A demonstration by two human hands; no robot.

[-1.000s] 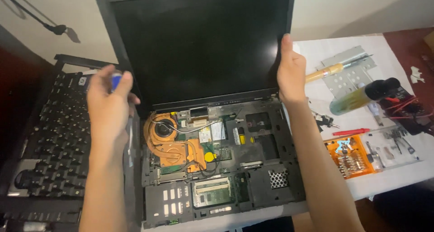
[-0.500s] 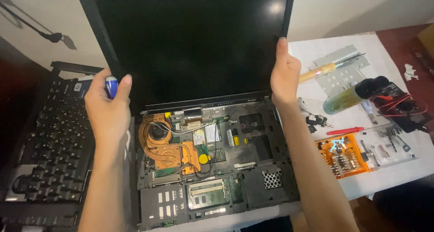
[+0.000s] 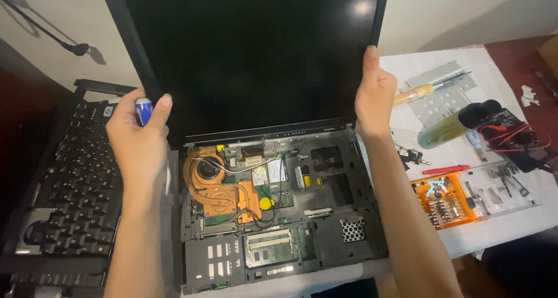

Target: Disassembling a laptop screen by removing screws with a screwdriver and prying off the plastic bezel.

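- While the left hand (image 3: 139, 141) grips the left edge of the black laptop screen panel (image 3: 250, 60), its fingers curl round the bezel and also pinch a small blue-and-white cylinder (image 3: 143, 111); a loose black keyboard (image 3: 70, 182) lies just left of them.
- Below and between both hands sits the opened laptop base (image 3: 279, 211), its copper heat pipe and fan (image 3: 212, 182) exposed.
- The right hand (image 3: 375, 94) clamps the panel's right edge, thumb up, fingers wrapped behind.
- Judgement: twisting the upright panel could strain the hinge and the thin wires beneath; the pinched cylinder weakens that grip.
- Right of the fingers, a wooden-handled screwdriver (image 3: 415, 93), a green-yellow cylinder (image 3: 459, 124) and an orange bit case (image 3: 444, 200) crowd the white-covered desk (image 3: 540, 208), leaving little room there.
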